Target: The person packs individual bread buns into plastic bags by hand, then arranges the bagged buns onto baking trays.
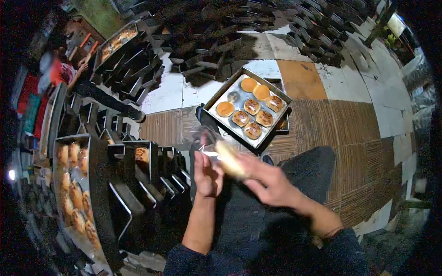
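My right hand [269,179] grips a pale golden bun [230,160], blurred by motion, in front of my lap. Close on its left is my left hand [207,175], its fingers closed on a clear plastic wrapper [209,140] that is smeared and partly see-through. The bun is at the wrapper's edge; whether it is inside I cannot tell. Beyond both hands, a square metal tray [212,102] holds several round buns, some plain and some with dark brown markings, such as a marked bun [252,130].
Stacked metal trays [99,184] with more buns stand on the left. A person [64,73] is at the upper left near another tray of buns [119,41]. Many dark trays [230,43] lie scattered over the tiled floor [359,115] at the back.
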